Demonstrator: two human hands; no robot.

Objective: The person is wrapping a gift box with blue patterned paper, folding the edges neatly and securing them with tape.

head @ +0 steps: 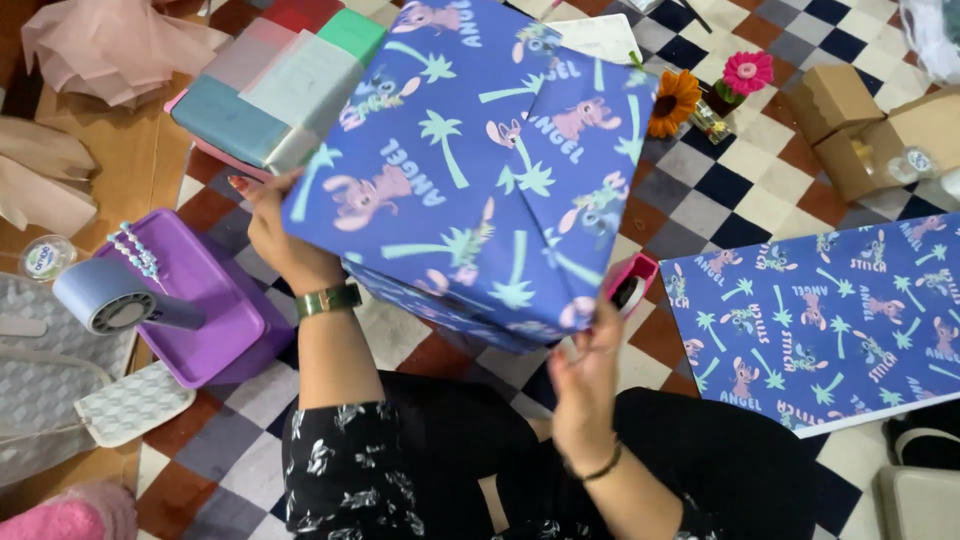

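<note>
A checkered rug (760, 190) in red, blue, grey and cream covers the floor, and a person sits on it with a big box (480, 170) in blue gift paper held up over their lap. The box is the middle of everything here. It is tipped on a slant, so the folded paper seam on its top faces the person. The left hand (275, 235) presses flat against the left side of the box, likely to keep it from sliding. The right hand (590, 370) is at the near bottom corner of the box, with its grip pinched on the paper edge there, right beside a pink tape dispenser (630, 285). To the right of the box lies a spare sheet of the same paper (820, 320). Behind the box are two toy flowers (710, 90) and a pastel box (280, 90). To the left of the box sits a purple tray (210, 310) with a blue roll (115, 300) on it.
</note>
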